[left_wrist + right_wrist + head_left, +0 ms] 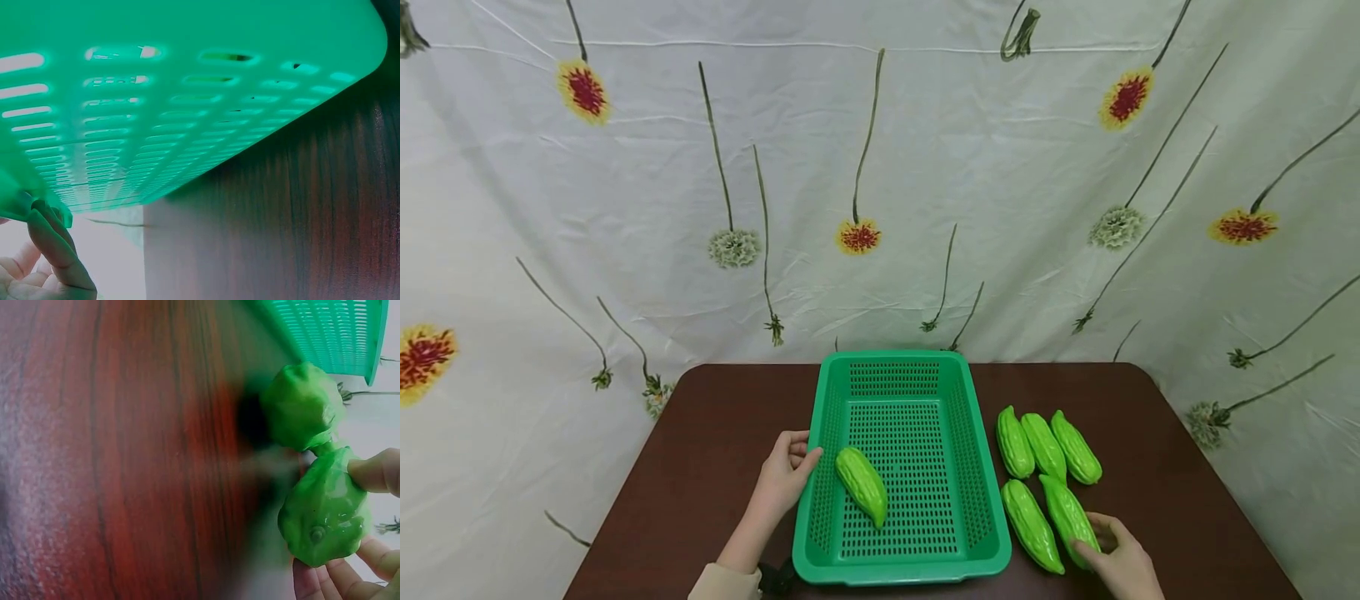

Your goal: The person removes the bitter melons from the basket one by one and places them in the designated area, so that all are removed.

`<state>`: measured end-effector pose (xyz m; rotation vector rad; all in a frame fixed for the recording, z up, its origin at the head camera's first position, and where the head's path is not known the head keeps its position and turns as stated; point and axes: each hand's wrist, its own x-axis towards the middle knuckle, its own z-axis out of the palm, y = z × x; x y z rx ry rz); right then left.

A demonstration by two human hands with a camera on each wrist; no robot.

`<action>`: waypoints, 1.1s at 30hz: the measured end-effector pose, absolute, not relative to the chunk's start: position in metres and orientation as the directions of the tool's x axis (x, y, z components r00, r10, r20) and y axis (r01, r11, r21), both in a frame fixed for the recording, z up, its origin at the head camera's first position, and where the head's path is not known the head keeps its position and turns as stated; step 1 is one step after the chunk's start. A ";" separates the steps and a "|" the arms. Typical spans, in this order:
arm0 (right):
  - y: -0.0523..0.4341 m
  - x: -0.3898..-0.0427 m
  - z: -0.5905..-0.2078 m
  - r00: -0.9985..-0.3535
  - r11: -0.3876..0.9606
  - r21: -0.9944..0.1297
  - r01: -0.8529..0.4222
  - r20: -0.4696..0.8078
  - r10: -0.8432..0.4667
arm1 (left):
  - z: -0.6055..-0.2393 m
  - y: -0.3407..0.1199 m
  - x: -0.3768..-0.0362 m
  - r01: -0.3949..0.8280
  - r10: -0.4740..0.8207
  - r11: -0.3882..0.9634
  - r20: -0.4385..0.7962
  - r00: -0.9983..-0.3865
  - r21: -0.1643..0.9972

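A green plastic basket (917,572) stands on the table, with one bitter melon (862,487) lying in its left part. My left hand (784,473) grips the basket's left rim between thumb and fingers; the left wrist view shows the slotted basket wall (144,147) close up, with the fingers (56,247) at its rim. At the right, my right hand (1118,557) holds a bitter melon (1067,518) near its lower end. In the right wrist view, thumb and fingers lie on opposite sides of this bitter melon (325,515), beside another bitter melon (301,406).
Right of the basket lie more bitter melons: one (1032,525) close to the held one, and three behind, including the far right one (1077,447). The dark brown table (700,467) has rounded back corners. Behind it hangs a white flowered cloth (805,167).
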<state>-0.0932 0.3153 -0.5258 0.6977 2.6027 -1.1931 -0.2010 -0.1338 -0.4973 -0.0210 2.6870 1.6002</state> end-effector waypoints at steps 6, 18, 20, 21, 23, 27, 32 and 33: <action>0.318 -0.092 -0.532 -0.867 0.562 -0.661 0.498 -0.380 0.322 | -0.499 -0.134 -0.201 -0.017 -0.004 0.475 -0.017 -1.000 0.880; 0.314 -0.094 -0.533 -0.873 0.570 -0.661 0.489 -0.368 0.322 | -0.499 -0.134 -0.201 -0.007 -0.007 0.475 -0.004 -1.000 0.880; 0.314 -0.094 -0.533 -0.874 0.572 -0.661 0.486 -0.364 0.323 | -0.499 -0.134 -0.201 -0.005 -0.006 0.474 -0.002 -1.000 0.880; 0.314 -0.094 -0.533 -0.875 0.575 -0.659 0.485 -0.361 0.324 | -0.498 -0.134 -0.201 -0.004 -0.005 0.475 -0.002 -1.000 0.880; 0.314 -0.094 -0.533 -0.874 0.576 -0.658 0.486 -0.360 0.326 | -0.498 -0.134 -0.201 -0.003 -0.004 0.475 -0.001 -1.000 0.880; 0.313 -0.093 -0.533 -0.876 0.580 -0.657 0.482 -0.354 0.326 | -0.498 -0.134 -0.201 -0.005 -0.004 0.476 -0.004 -1.000 0.879; 0.312 -0.092 -0.533 -0.877 0.588 -0.651 0.481 -0.353 0.326 | -0.499 -0.134 -0.201 -0.011 -0.006 0.474 -0.009 -1.000 0.881; 0.312 -0.092 -0.532 -0.876 0.587 -0.650 0.482 -0.354 0.327 | -0.499 -0.134 -0.201 -0.012 -0.007 0.473 -0.010 -1.000 0.881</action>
